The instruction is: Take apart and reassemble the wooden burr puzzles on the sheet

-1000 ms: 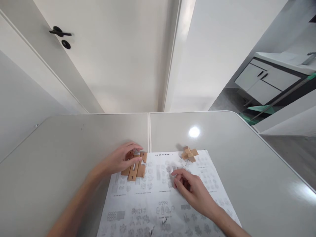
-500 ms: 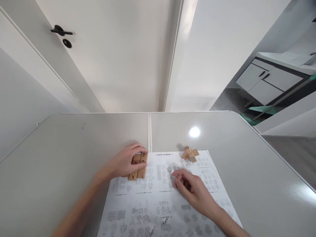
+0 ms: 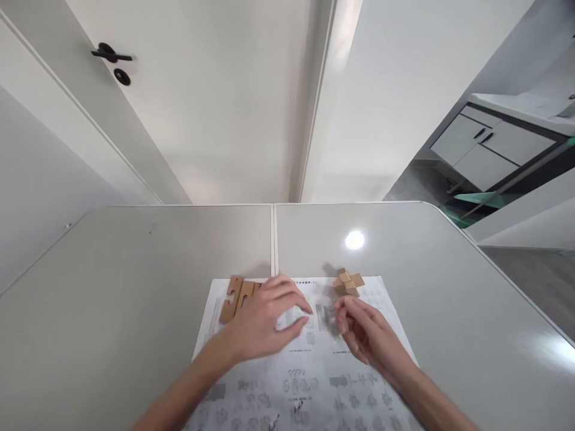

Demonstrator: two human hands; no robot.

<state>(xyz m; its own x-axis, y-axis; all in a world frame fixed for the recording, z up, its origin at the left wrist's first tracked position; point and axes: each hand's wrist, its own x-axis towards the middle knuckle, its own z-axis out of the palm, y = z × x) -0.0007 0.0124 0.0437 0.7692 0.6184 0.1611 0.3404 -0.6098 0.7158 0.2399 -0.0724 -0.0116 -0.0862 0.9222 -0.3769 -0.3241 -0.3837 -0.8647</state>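
My left hand hovers over the upper middle of a printed paper sheet, thumb and fingers apart with nothing between them. Notched wooden puzzle pieces lie side by side at the sheet's upper left. My left hand partly covers them. To the right, my right hand is just below a cross-shaped wooden puzzle, its fingers loosely bent and slightly blurred. I see nothing held in it. Whether its fingertips touch the wooden cross I cannot tell.
A grey table with a seam down its middle carries the sheet. Beyond its far edge stands a white door with a black handle. A white cabinet is at the upper right.
My left hand has let go of the wooden pieces and moved right. The pieces now lie further left, notches showing. My right hand has moved right and up towards the wooden cross.
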